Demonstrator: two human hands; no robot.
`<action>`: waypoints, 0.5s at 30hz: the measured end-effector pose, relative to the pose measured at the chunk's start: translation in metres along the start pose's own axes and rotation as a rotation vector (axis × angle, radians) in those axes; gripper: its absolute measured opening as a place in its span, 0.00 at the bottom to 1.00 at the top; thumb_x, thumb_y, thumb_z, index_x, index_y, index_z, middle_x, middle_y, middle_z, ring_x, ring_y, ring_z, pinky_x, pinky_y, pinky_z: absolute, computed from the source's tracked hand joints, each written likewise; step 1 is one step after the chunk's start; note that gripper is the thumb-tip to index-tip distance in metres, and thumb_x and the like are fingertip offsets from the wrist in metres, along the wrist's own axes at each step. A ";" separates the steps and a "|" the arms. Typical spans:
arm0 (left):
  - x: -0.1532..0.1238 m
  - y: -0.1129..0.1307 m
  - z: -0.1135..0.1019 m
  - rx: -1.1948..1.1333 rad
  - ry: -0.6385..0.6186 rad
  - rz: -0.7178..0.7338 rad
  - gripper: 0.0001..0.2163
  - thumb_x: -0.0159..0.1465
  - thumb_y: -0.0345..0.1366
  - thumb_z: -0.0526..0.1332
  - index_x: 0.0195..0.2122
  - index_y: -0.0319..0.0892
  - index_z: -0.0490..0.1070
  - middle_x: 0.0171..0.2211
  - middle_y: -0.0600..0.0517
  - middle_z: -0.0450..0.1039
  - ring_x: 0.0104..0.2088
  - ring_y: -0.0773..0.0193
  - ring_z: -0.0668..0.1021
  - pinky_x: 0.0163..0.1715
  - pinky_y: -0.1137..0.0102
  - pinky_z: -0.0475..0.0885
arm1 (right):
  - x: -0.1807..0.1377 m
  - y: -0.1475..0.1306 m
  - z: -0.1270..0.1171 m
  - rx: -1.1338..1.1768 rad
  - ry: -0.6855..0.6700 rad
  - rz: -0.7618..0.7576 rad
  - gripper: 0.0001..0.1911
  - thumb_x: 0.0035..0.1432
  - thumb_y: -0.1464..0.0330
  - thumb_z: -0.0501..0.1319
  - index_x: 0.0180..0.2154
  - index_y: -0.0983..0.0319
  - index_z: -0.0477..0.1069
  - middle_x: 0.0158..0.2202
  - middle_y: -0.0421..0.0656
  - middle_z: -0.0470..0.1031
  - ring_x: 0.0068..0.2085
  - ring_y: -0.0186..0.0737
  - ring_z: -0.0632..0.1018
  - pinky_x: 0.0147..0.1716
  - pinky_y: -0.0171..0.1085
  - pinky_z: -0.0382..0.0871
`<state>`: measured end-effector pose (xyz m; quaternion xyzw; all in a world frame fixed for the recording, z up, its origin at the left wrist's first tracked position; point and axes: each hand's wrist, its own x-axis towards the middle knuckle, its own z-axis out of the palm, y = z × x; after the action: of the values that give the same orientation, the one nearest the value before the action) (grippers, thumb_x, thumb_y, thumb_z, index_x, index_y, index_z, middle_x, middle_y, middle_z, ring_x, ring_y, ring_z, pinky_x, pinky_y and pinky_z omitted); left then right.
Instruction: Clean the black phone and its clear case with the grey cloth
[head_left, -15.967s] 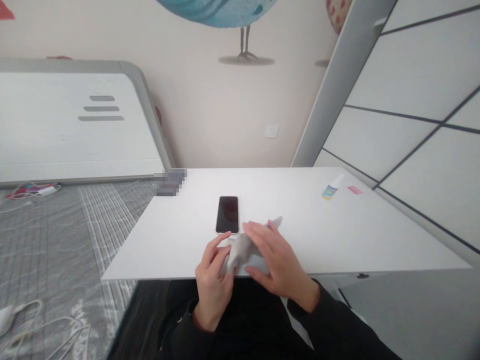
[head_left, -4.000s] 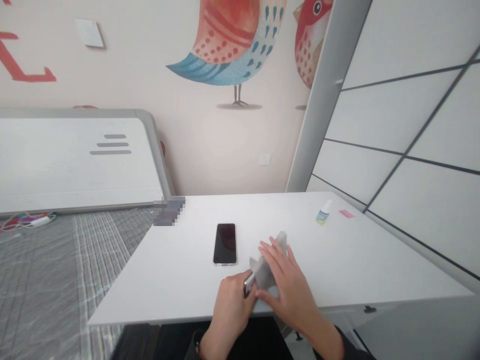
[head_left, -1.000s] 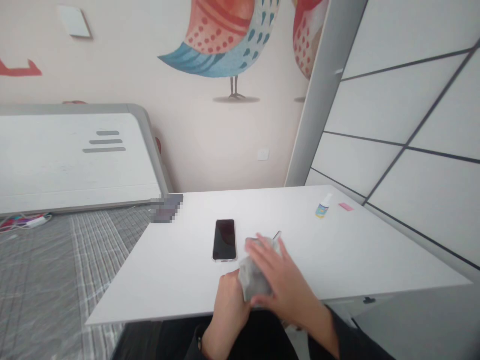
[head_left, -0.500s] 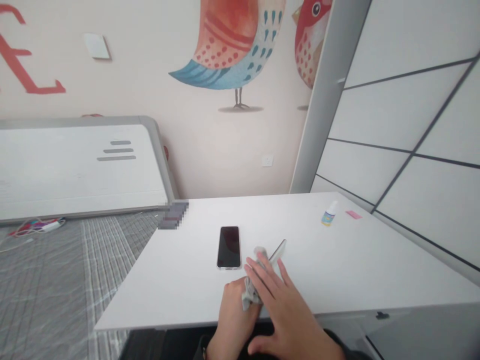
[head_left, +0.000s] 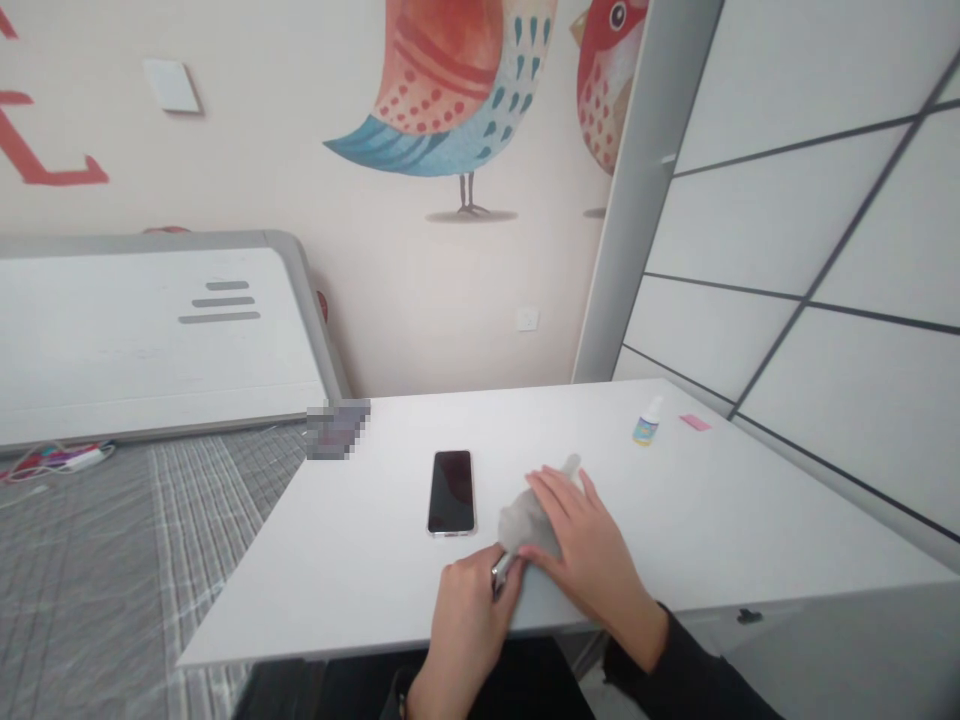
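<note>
Grey cloth (head_left: 525, 520) lies under the flat, spread right hand (head_left: 589, 560), covering a handset (head_left: 499, 574) whose near end the left hand (head_left: 465, 612) pinches, by the table (head_left: 352, 570) front edge; hard rubbing could push it off.

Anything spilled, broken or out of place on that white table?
Nothing stands out: the phone lies flat on the table, the small bottle stands upright, the grey cloth is under the right hand; no spill.

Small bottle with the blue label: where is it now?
Head view: the small bottle stands upright at the far right of the white table, just left of a pink slip, well beyond the right hand.
</note>
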<state>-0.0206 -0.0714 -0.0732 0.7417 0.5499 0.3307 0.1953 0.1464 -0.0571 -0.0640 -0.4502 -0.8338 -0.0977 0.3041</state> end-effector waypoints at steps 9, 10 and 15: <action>-0.001 0.000 0.000 -0.039 0.001 0.014 0.11 0.67 0.35 0.57 0.33 0.43 0.78 0.29 0.46 0.82 0.29 0.56 0.82 0.34 0.68 0.74 | 0.006 0.007 0.002 0.103 -0.023 -0.012 0.44 0.68 0.38 0.41 0.60 0.67 0.70 0.57 0.59 0.76 0.61 0.61 0.74 0.63 0.64 0.64; -0.001 0.000 -0.001 -0.038 -0.002 0.021 0.12 0.68 0.36 0.56 0.34 0.43 0.79 0.30 0.47 0.83 0.31 0.57 0.82 0.35 0.68 0.75 | 0.007 0.009 0.003 0.060 0.019 0.072 0.44 0.68 0.39 0.40 0.60 0.68 0.70 0.56 0.61 0.76 0.62 0.63 0.73 0.63 0.65 0.63; 0.000 0.000 -0.001 -0.008 -0.025 0.011 0.08 0.64 0.31 0.58 0.32 0.42 0.78 0.28 0.47 0.82 0.26 0.58 0.81 0.29 0.70 0.72 | 0.003 -0.002 0.001 0.181 -0.126 -0.158 0.55 0.59 0.30 0.42 0.68 0.66 0.59 0.65 0.55 0.69 0.69 0.59 0.64 0.69 0.61 0.56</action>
<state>-0.0210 -0.0714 -0.0721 0.7482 0.5420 0.3244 0.2032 0.1428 -0.0552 -0.0628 -0.3589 -0.8897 -0.0174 0.2816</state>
